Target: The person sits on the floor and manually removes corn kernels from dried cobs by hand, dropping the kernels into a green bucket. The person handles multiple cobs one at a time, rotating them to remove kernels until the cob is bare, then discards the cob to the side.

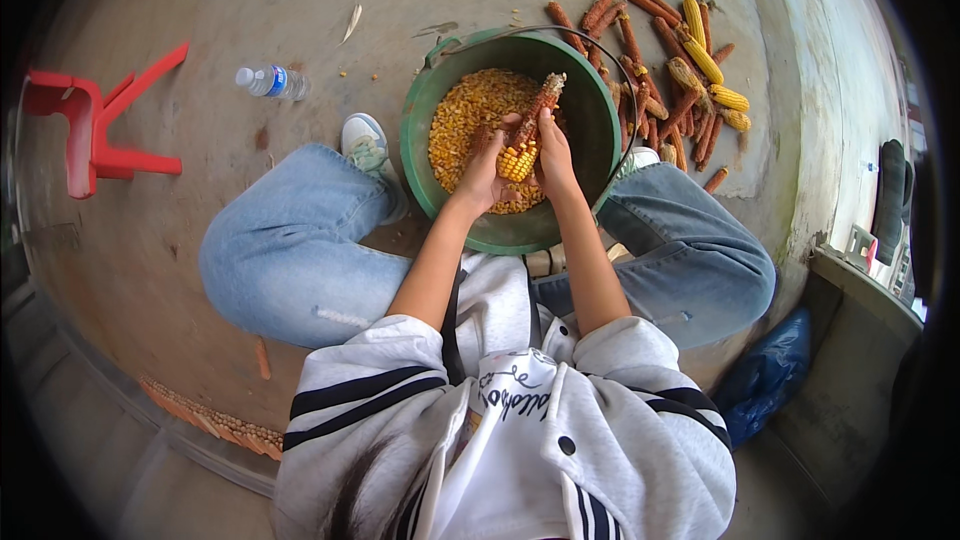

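Observation:
Between my legs stands a green bucket point(415, 130) with a layer of loose yellow corn kernels point(458, 118) inside. Over it I hold a corn cob point(519, 162), tilted, its top end bare and reddish, its lower part covered in yellow kernels. My left hand point(484, 176) is closed round the cob's left side. On the other side my right hand point(553, 153) grips it, thumb along the cob. The fingertips behind the cob are partly hidden.
Beyond the bucket to the right lies a pile of bare reddish cobs point(643, 80) with several yellow ears point(704, 58). A plastic water bottle point(273, 82) and a red stool point(95, 125) lie to the left. A blue plastic bag point(765, 380) sits at lower right.

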### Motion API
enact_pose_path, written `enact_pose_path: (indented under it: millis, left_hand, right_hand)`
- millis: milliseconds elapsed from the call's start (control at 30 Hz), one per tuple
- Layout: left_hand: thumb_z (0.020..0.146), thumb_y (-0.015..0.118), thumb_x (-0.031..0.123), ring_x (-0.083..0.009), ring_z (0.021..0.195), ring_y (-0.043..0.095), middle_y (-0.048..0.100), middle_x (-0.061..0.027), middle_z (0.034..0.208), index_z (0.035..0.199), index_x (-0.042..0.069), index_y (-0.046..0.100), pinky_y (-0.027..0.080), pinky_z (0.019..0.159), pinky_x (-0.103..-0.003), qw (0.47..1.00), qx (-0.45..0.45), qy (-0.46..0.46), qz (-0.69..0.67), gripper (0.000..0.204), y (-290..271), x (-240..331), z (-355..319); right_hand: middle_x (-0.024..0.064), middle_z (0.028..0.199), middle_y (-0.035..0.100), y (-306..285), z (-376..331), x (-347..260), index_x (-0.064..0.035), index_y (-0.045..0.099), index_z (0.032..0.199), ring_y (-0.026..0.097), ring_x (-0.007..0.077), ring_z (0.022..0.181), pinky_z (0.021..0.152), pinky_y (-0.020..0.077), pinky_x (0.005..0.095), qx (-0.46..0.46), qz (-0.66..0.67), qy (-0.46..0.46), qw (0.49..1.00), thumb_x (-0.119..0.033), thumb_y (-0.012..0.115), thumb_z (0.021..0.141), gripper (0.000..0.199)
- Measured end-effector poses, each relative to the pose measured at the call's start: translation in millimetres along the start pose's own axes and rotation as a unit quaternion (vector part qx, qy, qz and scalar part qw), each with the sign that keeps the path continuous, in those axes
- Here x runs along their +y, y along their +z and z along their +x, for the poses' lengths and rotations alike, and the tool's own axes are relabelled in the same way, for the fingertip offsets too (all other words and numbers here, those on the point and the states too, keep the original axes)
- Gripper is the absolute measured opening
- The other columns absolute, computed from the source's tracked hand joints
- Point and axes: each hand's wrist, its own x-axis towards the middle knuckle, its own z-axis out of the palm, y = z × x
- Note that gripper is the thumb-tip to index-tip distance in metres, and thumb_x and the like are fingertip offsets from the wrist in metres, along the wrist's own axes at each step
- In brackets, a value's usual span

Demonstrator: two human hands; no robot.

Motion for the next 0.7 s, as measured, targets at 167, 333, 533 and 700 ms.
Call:
enact_pose_path:
  millis: [167, 333, 533, 700]
  left_hand:
    - [0.09, 0.043, 0.046, -0.0111, 0.061, 0.057, 0.06, -0.0035, 0.086, 0.113, 0.012, 0.048, 0.039, 0.042, -0.019, 0.998, 0.018, 0.061, 0.011, 0.041, -9, 9, -3]
    - [0.089, 0.049, 0.04, -0.011, 0.055, 0.057, 0.062, -0.0058, 0.08, 0.105, 0.009, 0.052, 0.042, 0.042, -0.02, 0.978, 0.177, 0.112, -0.028, 0.035, -31, 18, -1]
    - [0.088, 0.051, 0.037, -0.0119, 0.058, 0.059, 0.063, -0.0053, 0.084, 0.106, 0.011, 0.052, 0.043, 0.043, -0.021, 0.971, 0.212, 0.098, 0.051, 0.031, -27, 13, -1]
    - [0.088, 0.049, 0.035, -0.0091, 0.056, 0.058, 0.062, -0.0016, 0.082, 0.104, 0.012, 0.052, 0.042, 0.043, -0.019, 0.968, 0.232, 0.084, 0.034, 0.028, -27, 13, -1]
  right_hand:
    - [0.0068, 0.097, 0.061, -10, 10, 7, 0.0013, 0.053, 0.107, 0.059, 0.0163, 0.082, 0.077, 0.0464, 0.0307, 0.061, -0.021, 0.039, 0.997, -0.039, 0.033, 0.095, 0.047]
    - [0.0114, 0.094, 0.063, -42, 10, 25, -0.01, 0.055, 0.115, 0.062, 0.0237, 0.084, 0.07, 0.0477, 0.035, 0.153, -0.544, 0.001, 0.825, -0.033, 0.06, 0.08, 0.042]
    - [0.0094, 0.091, 0.06, -34, 4, 57, -0.0151, 0.056, 0.109, 0.057, 0.0272, 0.093, 0.074, 0.0471, 0.0411, 0.079, -0.767, -0.031, 0.636, -0.034, 0.065, 0.07, 0.045]
    - [0.0089, 0.091, 0.062, -35, 7, 70, -0.0184, 0.056, 0.107, 0.059, 0.0273, 0.09, 0.074, 0.0469, 0.0425, 0.064, -0.832, -0.08, 0.545, -0.036, 0.065, 0.068, 0.044]
